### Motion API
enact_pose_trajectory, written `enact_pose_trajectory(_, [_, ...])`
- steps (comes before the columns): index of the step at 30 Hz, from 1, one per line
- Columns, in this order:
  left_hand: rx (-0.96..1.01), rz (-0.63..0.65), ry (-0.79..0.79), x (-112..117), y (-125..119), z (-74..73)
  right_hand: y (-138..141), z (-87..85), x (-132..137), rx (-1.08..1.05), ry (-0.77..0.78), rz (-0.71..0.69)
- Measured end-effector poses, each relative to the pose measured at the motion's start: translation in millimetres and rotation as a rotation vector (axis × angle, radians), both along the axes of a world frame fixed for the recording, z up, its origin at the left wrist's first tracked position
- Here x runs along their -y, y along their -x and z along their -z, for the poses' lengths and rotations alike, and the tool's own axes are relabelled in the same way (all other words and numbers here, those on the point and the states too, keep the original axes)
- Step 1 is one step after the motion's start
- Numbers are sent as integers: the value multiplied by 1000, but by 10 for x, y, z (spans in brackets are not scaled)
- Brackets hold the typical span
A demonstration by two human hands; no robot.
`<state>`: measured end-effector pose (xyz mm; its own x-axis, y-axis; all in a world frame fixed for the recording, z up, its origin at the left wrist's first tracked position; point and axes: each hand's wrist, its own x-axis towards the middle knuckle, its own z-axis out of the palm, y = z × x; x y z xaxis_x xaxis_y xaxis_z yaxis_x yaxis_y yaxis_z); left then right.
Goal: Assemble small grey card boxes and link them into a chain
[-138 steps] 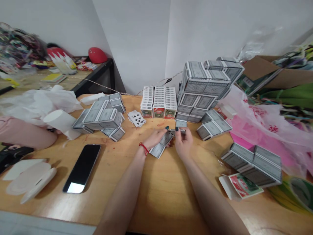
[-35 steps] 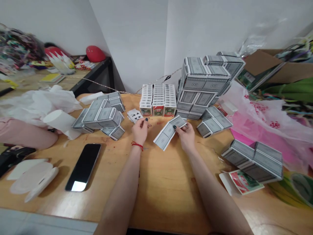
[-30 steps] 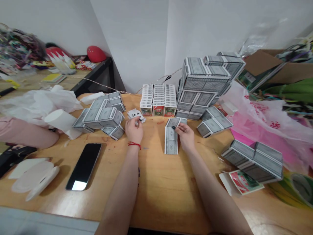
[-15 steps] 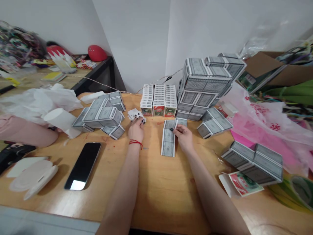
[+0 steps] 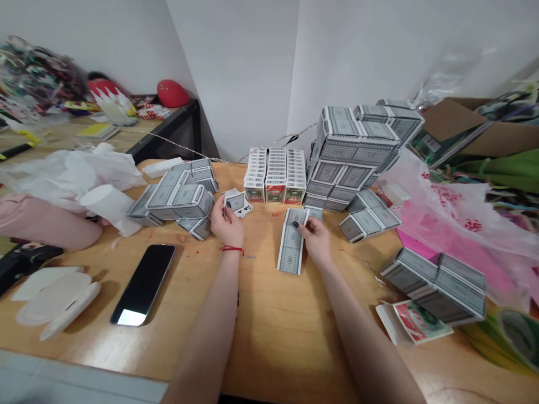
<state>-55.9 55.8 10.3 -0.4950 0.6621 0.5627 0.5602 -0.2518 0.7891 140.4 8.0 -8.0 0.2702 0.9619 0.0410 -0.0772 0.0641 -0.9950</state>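
Note:
My left hand (image 5: pixel 227 223), with a red string on its wrist, pinches a playing card (image 5: pixel 236 202) whose grey back shows. Under and beside that card lie loose face-up cards (image 5: pixel 245 211) with black clubs. My right hand (image 5: pixel 316 238) grips a folded strip of joined cards (image 5: pixel 290 247) by its upper right edge, thumb on top. The strip's grey patterned backs face up, and it leans toward me. Behind it another grey card piece (image 5: pixel 315 213) lies on the table, partly hidden.
Three rows of card boxes (image 5: pixel 275 192) stand behind my hands. A tall stack of grey card blocks (image 5: pixel 351 151) rises to their right. More blocks (image 5: pixel 179 196) lie left, others (image 5: pixel 438 286) right. A phone (image 5: pixel 143 286) lies near my left forearm.
My left hand has lifted from the loose cards and drawn slightly left, now with one card turned back-up in its fingers. My right hand still holds the strip in nearly the same place.

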Motion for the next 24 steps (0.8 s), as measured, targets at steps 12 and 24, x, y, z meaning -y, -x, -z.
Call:
enact_pose_trajectory(12, [67,179,-66,74,-188,-68,56,-55,30,-145,-3,-15])
enact_pose_trajectory(24, [864,707,156,13,-267,16,15,-326,119,-448,235,-327])
